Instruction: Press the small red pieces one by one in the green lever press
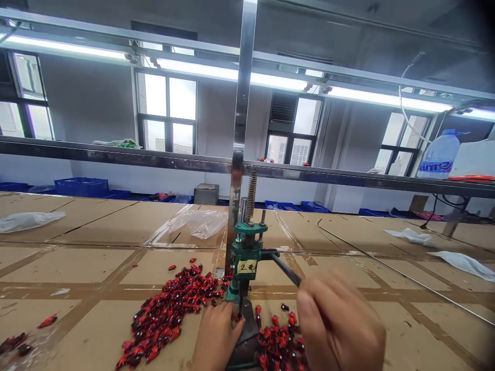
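Right hand (340,319) grips a lever (286,269); left hand (217,330) pinches a small part (239,316). Blue bins (81,187), contents unclear, line the worktop's (93,263) far edge.

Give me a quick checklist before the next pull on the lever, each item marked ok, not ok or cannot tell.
1. Right hand on the lever: ok, closed around its end.
2. Left hand clear of the ram: not ok, its fingertips are right by the ram's lower end.
3. Part seated under the ram: cannot tell, the fingers hide much of that spot.
4. Spring upright on top of the press: ok.
5. Red parts within reach: ok, a left pile and a right pile flank the press.
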Demonstrator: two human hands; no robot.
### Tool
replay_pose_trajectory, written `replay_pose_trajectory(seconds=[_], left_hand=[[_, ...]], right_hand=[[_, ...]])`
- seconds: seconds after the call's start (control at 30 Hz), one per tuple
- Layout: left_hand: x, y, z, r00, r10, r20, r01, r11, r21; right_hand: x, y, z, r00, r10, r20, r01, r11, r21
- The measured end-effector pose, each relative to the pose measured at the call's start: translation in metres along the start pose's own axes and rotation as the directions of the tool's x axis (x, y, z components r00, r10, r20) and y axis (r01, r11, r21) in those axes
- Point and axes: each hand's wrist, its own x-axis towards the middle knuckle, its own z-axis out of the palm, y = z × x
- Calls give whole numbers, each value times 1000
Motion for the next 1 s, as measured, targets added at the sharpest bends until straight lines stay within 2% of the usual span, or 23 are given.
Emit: replay_pose_trajectory(seconds=[0.03,0.07,0.17,0.23,0.3,0.37,0.47,0.57,0.67,0.73,0.8,0.9,1.0], left_hand=[[-3,4,-1,1000,-28,-5,28,1000,12],[-5,10,0,998,-66,6,66,998,3],[-12,29,6,987,-137,90,144,986,-84],[-16,36,10,988,-109,106,123,983,-134],[-23,29,7,995,-69,67,79,983,-167],[-36,2,-9,997,-71,-3,70,983,-167],[-69,-69,-48,983,-141,-120,136,990,-46],[-105,-143,-79,980,-171,-103,183,975,124],[-125,-190,-87,990,-135,-35,139,978,156],[-127,-202,-84,998,-65,-16,66,989,136],[-125,-206,-80,999,-4,-43,10,991,137],[-121,-203,-77,993,60,-105,-43,986,161],[-121,-193,-76,985,86,-147,-71,992,106]], right_hand=[[26,6,7,999,-16,-42,16,1000,-10],[54,12,15,997,19,-76,-22,999,-46],[119,30,42,974,227,3,-227,973,-46],[140,38,54,957,289,41,-288,957,-29],[145,43,60,955,294,39,-293,956,-14],[142,46,62,959,282,27,-282,959,0],[137,50,62,968,250,-13,-249,968,14],[137,51,63,972,228,-50,-227,973,40],[139,50,64,971,228,-73,-222,971,87],[139,48,63,968,243,-62,-236,966,103],[139,48,62,965,260,-32,-256,961,105],[137,50,62,963,271,-14,-268,957,113],[137,53,63,968,252,-24,-247,960,133]])
